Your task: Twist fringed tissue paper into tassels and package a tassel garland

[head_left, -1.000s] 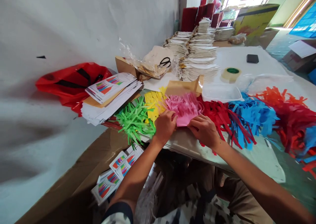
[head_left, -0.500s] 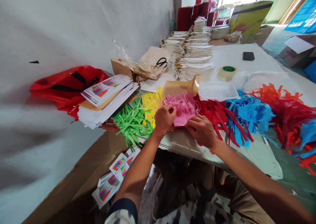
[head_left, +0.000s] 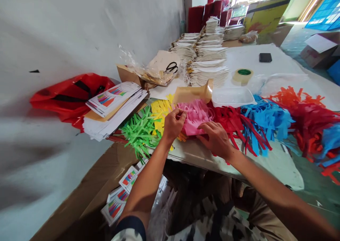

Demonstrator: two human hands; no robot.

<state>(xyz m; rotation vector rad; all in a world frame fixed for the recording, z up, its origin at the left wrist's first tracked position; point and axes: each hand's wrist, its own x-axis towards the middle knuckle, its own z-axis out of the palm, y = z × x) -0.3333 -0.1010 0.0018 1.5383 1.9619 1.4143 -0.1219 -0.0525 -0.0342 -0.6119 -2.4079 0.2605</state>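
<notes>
A bunch of pink fringed paper (head_left: 196, 113) lies at the table's near edge, its uncut band toward me. My right hand (head_left: 215, 137) grips the near right corner of that band, fingers on top and thumb beneath. At the bunch's left side, my left hand (head_left: 174, 124) is closed in a pinch; whatever is between its fingertips is hidden. Yellow fringe (head_left: 160, 113) and green fringe (head_left: 140, 129) lie left of the pink bunch. Dark red fringe (head_left: 227, 118) and blue fringe (head_left: 268, 118) spread out on the right. A brown paper envelope (head_left: 192, 94) is just behind.
A clear plastic tray (head_left: 233, 97), a tape roll (head_left: 243, 76) and a phone (head_left: 265, 57) lie farther back. Stacks of white bags (head_left: 209, 62) line the wall side near scissors (head_left: 171, 67). Printed cards (head_left: 114, 97) and a red bag (head_left: 71, 97) are at left.
My left hand has shifted slightly left and down from the pink bunch. My right fingers have moved a little left over its near edge. The whole view has shifted slightly.
</notes>
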